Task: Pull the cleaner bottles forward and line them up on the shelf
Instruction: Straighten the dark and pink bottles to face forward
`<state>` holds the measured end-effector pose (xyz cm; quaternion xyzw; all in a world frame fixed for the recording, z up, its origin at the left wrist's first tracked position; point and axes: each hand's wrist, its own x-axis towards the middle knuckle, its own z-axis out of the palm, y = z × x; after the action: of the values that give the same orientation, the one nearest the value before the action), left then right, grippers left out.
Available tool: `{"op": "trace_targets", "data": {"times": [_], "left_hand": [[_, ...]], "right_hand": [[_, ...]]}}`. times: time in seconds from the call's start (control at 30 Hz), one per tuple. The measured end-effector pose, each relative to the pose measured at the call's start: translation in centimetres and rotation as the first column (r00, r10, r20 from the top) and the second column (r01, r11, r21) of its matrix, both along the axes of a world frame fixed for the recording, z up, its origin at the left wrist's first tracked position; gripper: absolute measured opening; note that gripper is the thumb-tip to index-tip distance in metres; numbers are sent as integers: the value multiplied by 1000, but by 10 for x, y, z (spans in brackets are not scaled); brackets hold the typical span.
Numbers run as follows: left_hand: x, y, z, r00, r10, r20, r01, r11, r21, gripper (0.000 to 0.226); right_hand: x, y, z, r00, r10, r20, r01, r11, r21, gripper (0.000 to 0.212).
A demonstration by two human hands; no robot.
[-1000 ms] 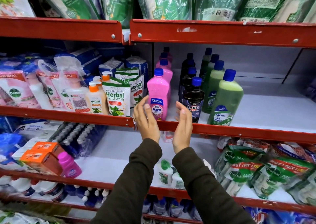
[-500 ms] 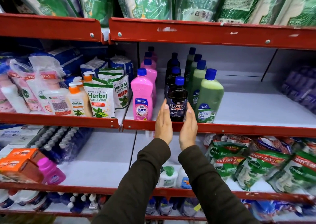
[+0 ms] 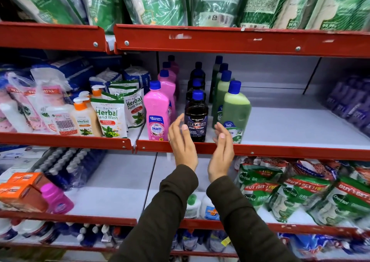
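Left hand: the left hand is held flat and spread, palm inward, just left of the black bottle; no contact is seen.
Right hand: the right hand is likewise flat and empty, overlapping the front green bottle to the black bottle's right.
Change: half a second ago both palms were pressed to the black bottle; now they are parted from it.
Black bottle: upright at the shelf edge, level with the pink bottle to its left.
Implication: the black row is judged fronted; the green row is probably next.
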<state>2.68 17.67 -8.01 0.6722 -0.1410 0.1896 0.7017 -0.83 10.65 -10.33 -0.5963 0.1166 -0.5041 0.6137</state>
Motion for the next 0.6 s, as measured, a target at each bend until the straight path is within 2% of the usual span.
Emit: {"op": "trace_targets", "data": {"times": [0.07, 0.13, 0.2, 0.3, 0.4, 0.6], "left_hand": [[-7, -12, 1, 996, -12, 93, 13, 1000, -12, 36], [-16, -29, 3, 987, -119, 108, 120, 993, 1, 34], [-24, -48, 5, 970, -240, 38, 239, 970, 37, 37], [-31, -74, 8, 926, -348, -146, 369, 916, 157, 48], [-34, -90, 11, 901, -337, -272, 391, 904, 175, 57], [-34, -95, 10, 907, -291, -303, 367, 901, 234, 60]], "right_hand": [[-10, -15, 2, 994, -97, 43, 99, 994, -37, 31], [-16, -36, 7, 988, -151, 35, 152, 988, -10, 32], [-21, -58, 11, 989, -145, -25, 145, 989, 24, 36], [-27, -84, 15, 988, 6, -155, 3, 999, 53, 42], [-33, -98, 15, 976, 133, -174, -111, 985, 131, 42], [-39, -106, 15, 969, 171, -178, -146, 979, 144, 39]]}}
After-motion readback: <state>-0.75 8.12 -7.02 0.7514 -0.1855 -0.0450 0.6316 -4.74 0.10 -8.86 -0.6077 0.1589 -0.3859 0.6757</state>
